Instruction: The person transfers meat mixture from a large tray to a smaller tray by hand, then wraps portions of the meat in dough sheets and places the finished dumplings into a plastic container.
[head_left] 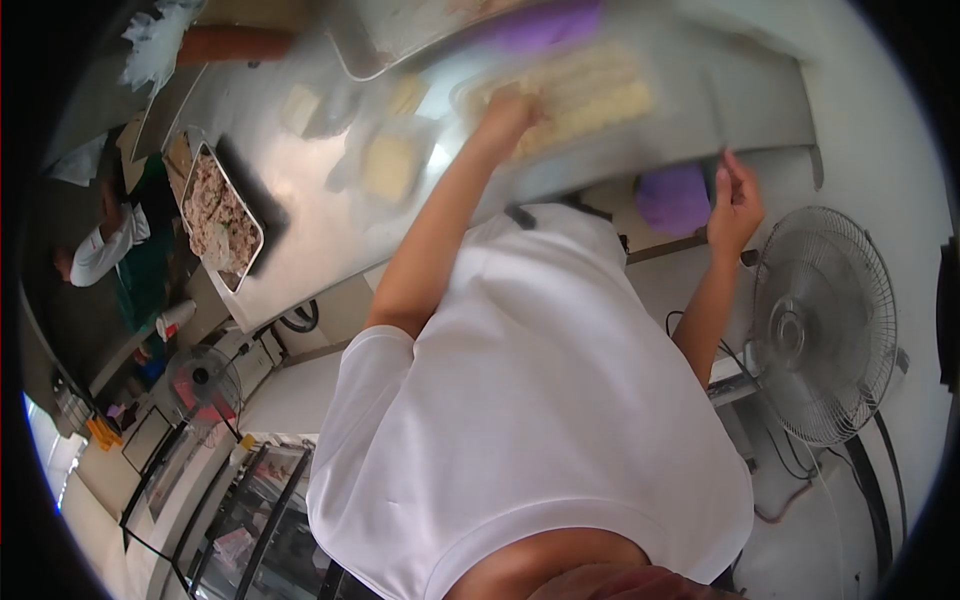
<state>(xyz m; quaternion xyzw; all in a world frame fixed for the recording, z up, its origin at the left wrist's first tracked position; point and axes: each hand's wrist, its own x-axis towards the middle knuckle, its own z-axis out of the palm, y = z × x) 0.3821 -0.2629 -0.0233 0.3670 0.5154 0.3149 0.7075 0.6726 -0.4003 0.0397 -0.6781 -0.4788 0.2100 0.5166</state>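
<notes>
My left hand (505, 115) reaches out over a steel table (300, 250) and rests on a tray of pale dough rolls (590, 95) laid in rows. The view is blurred there, so its grip is unclear. My right hand (735, 205) hovers by the table's near edge with its fingers loosely curled and nothing visible in them. It is beside a purple lump (675, 198) below the edge. My white T-shirt (540, 400) fills the middle of the view.
A metal pan of pinkish-brown filling (220, 215) sits at the table's left end, with pale dough squares (390, 165) nearby. A purple shape (550, 25) lies at the far side. A standing fan (825, 320) is on the right. Another person (110, 245) stands far left.
</notes>
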